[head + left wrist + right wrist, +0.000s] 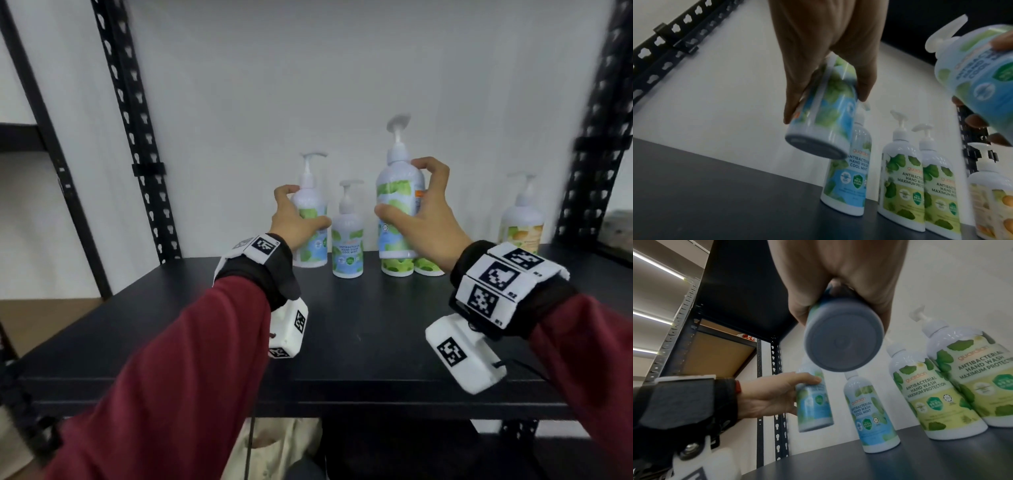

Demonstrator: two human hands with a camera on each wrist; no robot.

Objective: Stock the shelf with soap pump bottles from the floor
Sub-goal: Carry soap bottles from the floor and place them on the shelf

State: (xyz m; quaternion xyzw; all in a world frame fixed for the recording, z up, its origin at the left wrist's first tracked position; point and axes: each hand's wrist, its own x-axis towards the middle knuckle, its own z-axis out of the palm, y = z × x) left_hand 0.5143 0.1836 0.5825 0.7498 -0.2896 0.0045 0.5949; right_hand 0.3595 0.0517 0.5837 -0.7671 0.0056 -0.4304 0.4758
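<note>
My left hand (294,219) grips a blue-and-green cool mint pump bottle (310,240) round its body and holds it tilted just above the black shelf (342,325); its base (816,146) shows in the left wrist view. In my right hand (421,209) a second cool mint bottle (399,205) is held higher, with its grey underside (842,340) towards the right wrist camera. Between them a third cool mint bottle (346,240) stands upright on the shelf.
Two green-labelled bottles (931,399) (982,378) stand side by side behind the right-hand bottle. An orange-labelled bottle (522,222) stands at the far right. Perforated black uprights (137,137) frame the shelf, and a white wall lies behind. The shelf's left and front parts are bare.
</note>
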